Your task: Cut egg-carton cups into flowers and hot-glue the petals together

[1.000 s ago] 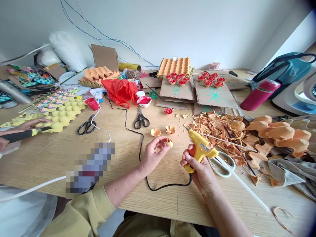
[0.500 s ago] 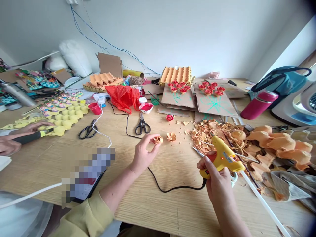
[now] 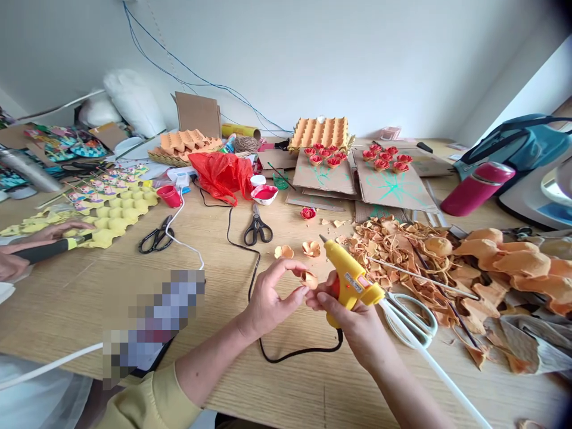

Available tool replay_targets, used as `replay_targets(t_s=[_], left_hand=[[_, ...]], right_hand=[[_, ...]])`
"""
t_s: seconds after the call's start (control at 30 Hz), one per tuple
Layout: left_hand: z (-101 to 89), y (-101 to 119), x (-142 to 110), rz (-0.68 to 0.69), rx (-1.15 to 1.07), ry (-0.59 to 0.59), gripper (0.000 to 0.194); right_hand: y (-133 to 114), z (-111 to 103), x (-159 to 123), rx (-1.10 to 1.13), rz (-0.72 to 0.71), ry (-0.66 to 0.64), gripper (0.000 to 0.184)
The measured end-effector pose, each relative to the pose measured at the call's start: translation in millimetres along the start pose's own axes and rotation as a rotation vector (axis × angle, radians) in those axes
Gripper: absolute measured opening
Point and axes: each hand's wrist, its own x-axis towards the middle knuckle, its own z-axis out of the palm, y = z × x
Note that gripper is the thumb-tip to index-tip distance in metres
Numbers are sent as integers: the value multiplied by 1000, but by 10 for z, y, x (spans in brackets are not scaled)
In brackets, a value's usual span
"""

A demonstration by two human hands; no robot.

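Between its thumb and fingers, my left hand [image 3: 272, 298] pinches a small orange cup-shaped egg-carton piece [image 3: 308, 279]. My right hand [image 3: 353, 322] grips a yellow hot glue gun [image 3: 351, 275], its nozzle pointing up and left and a long white glue stick [image 3: 435, 363] coming out of the back. Fingertips of both hands are close together at the piece; whether they touch is hard to see. Just beyond lie two petal-shaped egg-carton cups [image 3: 284, 252], [image 3: 311, 249] on the table. Black-handled scissors [image 3: 258, 231] are behind them.
Egg-carton scraps [image 3: 388, 250] and light-handled scissors [image 3: 411, 322] lie at right. Painted red flowers [image 3: 379, 159] stand on cardboard at the back. A red paint dish [image 3: 264, 194] and red bag [image 3: 223, 176] are mid-table. At left, a co-worker's hand [image 3: 67, 229] is near a yellow egg tray [image 3: 120, 215].
My right hand has brought the glue gun left toward my left hand. My left hand has moved nearer and right with a cup piece; another cup now shows on the table.
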Motion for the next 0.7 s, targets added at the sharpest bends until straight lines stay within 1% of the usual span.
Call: replay_targets(t_s=[0.07, 0.13, 0.17, 0.2, 0.23, 0.3, 0.33, 0.37, 0.43, 0.5, 0.53, 0.6, 0.63, 0.7], left_hand=[[-111, -33, 59, -27, -20, 83, 20], [-281, -94, 165, -73, -57, 238, 20], [-368, -131, 221, -85, -58, 316, 22], [-443, -170, 272, -91, -36, 369, 25], [-501, -207, 310, -99, 7, 375, 27], [-542, -269, 343, -123, 118, 291, 25], [-525, -287, 337, -120, 171, 240, 23], [-487, -297, 320, -107, 211, 183, 22], [-372, -292, 263, -59, 251, 67, 21], [-251, -266, 198, 6, 293, -110, 21], [-202, -252, 168, 36, 329, -185, 20], [-142, -232, 121, 61, 396, -297, 17], [-130, -228, 104, 57, 425, -327, 16], [-129, -238, 83, 30, 471, -346, 18]], right_hand=[[-38, -55, -6, -2, 16, -48, 30], [-143, -209, 21, -18, -14, -48, 25], [-214, -306, 50, -51, -44, -37, 24], [-289, -404, 88, -61, -86, 27, 25], [-359, -495, 131, -57, -129, 77, 25], [-451, -635, 215, -53, -223, 167, 26], [-461, -677, 246, -51, -237, 189, 26], [-444, -698, 265, -40, -217, 191, 27], [-341, -691, 257, 6, -84, 154, 31], [-193, -647, 206, 61, 81, 81, 33], [-123, -625, 176, 83, 127, 42, 33], [-17, -601, 129, 102, 169, -24, 30], [14, -603, 118, 97, 171, -42, 28], [40, -630, 122, 78, 158, -48, 27]])
